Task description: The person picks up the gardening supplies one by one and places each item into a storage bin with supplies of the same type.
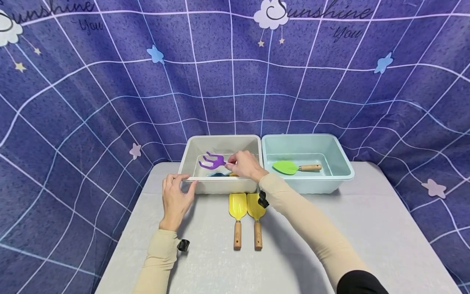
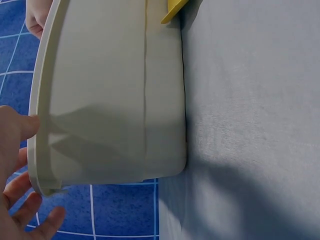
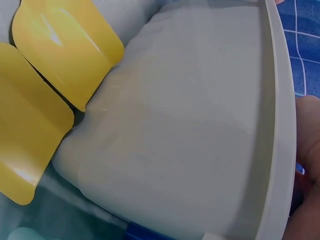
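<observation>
My right hand [image 1: 244, 163] pinches a purple three-pronged hand rake [image 1: 216, 161] near its neck, over the inside of the grey plastic bin [image 1: 224, 186]. The prongs point left. Below it, a dark blue tool [image 1: 218, 174] lies in the bin, mostly hidden by the front wall. My left hand [image 1: 176, 200] holds the bin's front left corner, thumb on the outer side and fingers about the rim, as the left wrist view also shows. In the right wrist view the bin wall hides the rake.
Right beside the grey bin stands a light blue bin [image 1: 312, 186] with a green trowel [image 1: 286, 167] in it. Two yellow shovels, a left one [image 1: 238, 206] and a right one [image 1: 255, 206], lie before the grey bin, wooden handles toward me. A patterned blue curtain [image 1: 235, 81] hangs behind.
</observation>
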A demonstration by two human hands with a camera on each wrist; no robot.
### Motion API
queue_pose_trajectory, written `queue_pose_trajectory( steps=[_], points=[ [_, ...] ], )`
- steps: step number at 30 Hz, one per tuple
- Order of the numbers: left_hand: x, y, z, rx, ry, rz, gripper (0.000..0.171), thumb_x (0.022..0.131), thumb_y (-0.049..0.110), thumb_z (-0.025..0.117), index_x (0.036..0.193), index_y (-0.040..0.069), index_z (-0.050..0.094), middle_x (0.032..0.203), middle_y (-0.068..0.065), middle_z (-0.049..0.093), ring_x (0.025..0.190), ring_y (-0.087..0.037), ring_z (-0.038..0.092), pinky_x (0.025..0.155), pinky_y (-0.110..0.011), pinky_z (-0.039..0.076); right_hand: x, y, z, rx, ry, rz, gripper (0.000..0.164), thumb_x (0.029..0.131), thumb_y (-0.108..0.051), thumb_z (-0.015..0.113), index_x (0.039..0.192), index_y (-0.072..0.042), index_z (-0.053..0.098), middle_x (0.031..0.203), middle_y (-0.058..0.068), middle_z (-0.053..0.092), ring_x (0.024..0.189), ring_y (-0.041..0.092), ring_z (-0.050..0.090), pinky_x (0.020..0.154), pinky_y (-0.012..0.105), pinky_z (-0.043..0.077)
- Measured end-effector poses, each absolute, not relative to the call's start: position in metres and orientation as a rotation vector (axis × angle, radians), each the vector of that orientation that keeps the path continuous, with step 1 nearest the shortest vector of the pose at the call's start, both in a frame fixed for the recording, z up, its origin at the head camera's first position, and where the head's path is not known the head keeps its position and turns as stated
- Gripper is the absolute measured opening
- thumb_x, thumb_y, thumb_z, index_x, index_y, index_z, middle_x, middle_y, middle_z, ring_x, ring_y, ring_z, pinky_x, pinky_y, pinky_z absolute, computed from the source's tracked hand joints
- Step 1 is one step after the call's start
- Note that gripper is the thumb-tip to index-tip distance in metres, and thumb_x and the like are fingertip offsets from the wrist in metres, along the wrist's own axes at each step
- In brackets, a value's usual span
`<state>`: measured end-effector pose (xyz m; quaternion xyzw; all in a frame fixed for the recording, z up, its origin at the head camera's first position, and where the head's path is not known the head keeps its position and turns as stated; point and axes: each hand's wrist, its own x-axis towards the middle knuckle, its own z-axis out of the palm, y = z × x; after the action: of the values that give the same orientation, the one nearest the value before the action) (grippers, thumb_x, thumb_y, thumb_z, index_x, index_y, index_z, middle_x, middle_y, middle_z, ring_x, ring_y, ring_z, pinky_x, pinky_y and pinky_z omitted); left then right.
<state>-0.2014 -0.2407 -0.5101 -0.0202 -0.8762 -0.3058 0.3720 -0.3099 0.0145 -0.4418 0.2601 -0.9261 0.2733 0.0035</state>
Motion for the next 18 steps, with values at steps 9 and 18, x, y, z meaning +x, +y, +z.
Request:
queue_pose_trajectory(
  steps=[9,18],
  points=[
    [-0.2019,-0.2413,-0.5111,-0.051,-2.242,-0.784,0.035,0.085,0.027,0.089,0.108,0.005,0.077,0.108,-0.019,0.062,0.103,-0.043,0.055,0.092,-0.052,0.043,-0.3105,0.0151,-0.4415,0.776,-2.869,0.855,0.022,0.099,-0.031,0.072,0.11,-0.016,0.084,0.105,-0.001,0.083,0.098,0.018,0.077,0.089,0.037,0.059],
    [-0.2009,-0.2405,-0.511,-0.037,-2.255,-0.797,0.035,0.085,0.027,0.089,0.109,0.005,0.077,0.109,-0.019,0.062,0.105,-0.043,0.055,0.093,-0.052,0.043,-0.3095,0.0167,-0.4416,0.782,-2.876,0.871,0.025,0.099,-0.031,0.072,0.113,-0.014,0.083,0.105,0.0,0.082,0.098,0.018,0.076,0.089,0.036,0.059]
  ],
)
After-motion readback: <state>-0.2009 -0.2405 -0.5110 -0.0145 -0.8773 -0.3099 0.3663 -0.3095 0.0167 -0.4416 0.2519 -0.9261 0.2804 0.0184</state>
